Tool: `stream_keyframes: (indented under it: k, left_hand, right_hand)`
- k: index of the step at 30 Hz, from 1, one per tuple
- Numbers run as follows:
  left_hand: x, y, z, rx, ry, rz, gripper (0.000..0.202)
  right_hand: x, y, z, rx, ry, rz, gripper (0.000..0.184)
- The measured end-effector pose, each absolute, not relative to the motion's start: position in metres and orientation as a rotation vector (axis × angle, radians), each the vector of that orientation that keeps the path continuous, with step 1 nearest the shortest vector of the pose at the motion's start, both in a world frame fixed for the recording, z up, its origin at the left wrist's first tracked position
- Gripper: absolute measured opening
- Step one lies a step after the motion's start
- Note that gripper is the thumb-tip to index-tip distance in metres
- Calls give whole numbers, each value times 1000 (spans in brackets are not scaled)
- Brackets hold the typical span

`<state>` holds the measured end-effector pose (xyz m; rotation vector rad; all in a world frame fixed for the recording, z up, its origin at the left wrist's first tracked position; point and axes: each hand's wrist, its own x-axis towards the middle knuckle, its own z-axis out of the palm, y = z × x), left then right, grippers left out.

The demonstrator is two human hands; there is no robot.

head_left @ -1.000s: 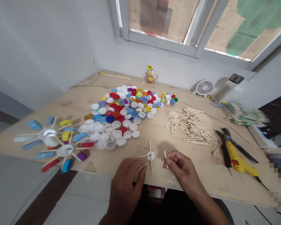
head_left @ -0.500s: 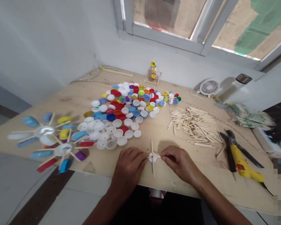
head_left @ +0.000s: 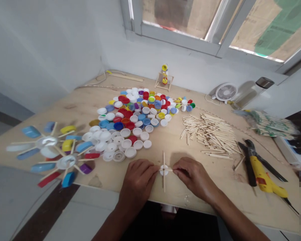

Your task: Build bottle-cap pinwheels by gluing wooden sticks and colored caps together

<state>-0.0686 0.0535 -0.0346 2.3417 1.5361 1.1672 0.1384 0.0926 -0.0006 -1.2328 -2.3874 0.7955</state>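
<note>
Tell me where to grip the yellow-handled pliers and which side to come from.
Grip the yellow handle of the pliers around its middle, coming from above on the near right with the right hand. The handle lies flat on the plywood table and slants toward the near edge, so it is the most open part. The dark jaws point away, close beside a black-handled tool, so avoid that end.

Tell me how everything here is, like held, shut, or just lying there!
Left hand, fingertips against the cap.
White bottle cap, crossed by wooden sticks, between both hands.
Right hand, pinching one stick at the cap.
Yellow-handled pliers, lying untouched.
Glass bottle, lid on.
Desk fan, upright.
Craft sticks, in a loose heap.
</note>
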Motion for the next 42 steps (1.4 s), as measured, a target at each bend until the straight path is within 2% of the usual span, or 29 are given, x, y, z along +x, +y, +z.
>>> stream_keyframes:
  k: [42]
  left_hand:
    - [-68, 53, -38, 2354, 1540, 1180, 20]
  right_hand:
    - [135, 91, -1, -1278, -2461, 681, 13]
